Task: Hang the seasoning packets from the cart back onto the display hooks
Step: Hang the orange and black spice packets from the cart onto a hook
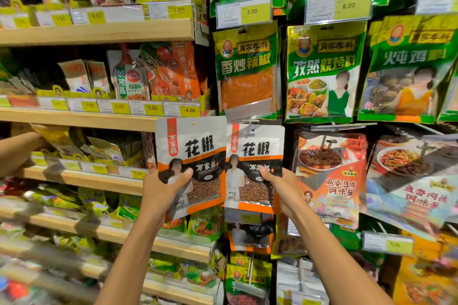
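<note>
Left hand [163, 188] grips the lower edge of a grey, black and orange peppercorn packet [192, 156], thumb across its front, held up beside a matching hanging packet [255, 168] whose bottom corner the right hand [280, 188] pinches, below green seasoning bags [247, 69].

The scene is brightly and evenly lit from above, with colours strongly saturated. Glare streaks the glossy green hanging seasoning packets [247, 69] and the clear plastic price-tag holders [244, 11]. Recesses under the pale wooden shelves [99, 32] fall into deep shadow. The centre is fairly sharp; the lower left corner smears with blur, and wide-angle distortion bends the shelves and edges outward.
</note>
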{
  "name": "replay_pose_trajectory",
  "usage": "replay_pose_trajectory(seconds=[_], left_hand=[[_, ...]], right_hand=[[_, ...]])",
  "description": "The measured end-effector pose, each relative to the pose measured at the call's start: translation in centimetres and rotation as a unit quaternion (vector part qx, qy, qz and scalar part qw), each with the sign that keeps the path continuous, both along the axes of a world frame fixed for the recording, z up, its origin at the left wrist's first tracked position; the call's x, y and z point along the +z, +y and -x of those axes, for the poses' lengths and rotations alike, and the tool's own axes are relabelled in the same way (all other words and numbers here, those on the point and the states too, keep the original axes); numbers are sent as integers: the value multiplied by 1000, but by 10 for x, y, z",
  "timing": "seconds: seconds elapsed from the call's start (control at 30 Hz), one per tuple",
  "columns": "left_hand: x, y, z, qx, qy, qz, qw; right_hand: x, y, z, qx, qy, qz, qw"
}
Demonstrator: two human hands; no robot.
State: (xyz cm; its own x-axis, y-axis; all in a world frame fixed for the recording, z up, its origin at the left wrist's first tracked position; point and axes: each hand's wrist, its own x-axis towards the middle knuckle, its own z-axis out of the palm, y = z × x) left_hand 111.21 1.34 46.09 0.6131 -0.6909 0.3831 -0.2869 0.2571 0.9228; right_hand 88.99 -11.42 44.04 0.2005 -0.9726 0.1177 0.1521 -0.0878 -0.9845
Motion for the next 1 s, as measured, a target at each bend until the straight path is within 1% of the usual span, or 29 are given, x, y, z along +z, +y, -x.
replay_pose_trajectory(seconds=[0.23,0.47,0.57,0.67,0.77,0.83,0.9,0.93,1.0], left_hand=[[-6,-2,1,-1,-7,2,1000],[-11,-11,7,1,9,4,1000],[-15,-13,11,1,15,3,1000],[-20,-9,10,-4,27,-10,1000],[-25,-3,9,-22,25,-29,999],[-28,0,11,-41,28,-43,998],[-30,1,13,-62,23,-59,996],[-32,0,14,-75,17,-67,995],[-32,-6,17,-106,16,-76,991]], right_hand=[[5,-18,-9,-15,16,-2,1000],[14,-58,-18,-98,48,-16,994],[11,-74,-24,-125,82,-15,989],[1,-77,-28,-114,117,-21,986],[-9,-54,-24,-110,181,21,977],[-16,-26,-19,-132,166,49,976],[-22,3,-14,-152,113,79,979],[-24,14,-12,-137,72,85,984],[-22,34,-12,-44,-14,66,997]])
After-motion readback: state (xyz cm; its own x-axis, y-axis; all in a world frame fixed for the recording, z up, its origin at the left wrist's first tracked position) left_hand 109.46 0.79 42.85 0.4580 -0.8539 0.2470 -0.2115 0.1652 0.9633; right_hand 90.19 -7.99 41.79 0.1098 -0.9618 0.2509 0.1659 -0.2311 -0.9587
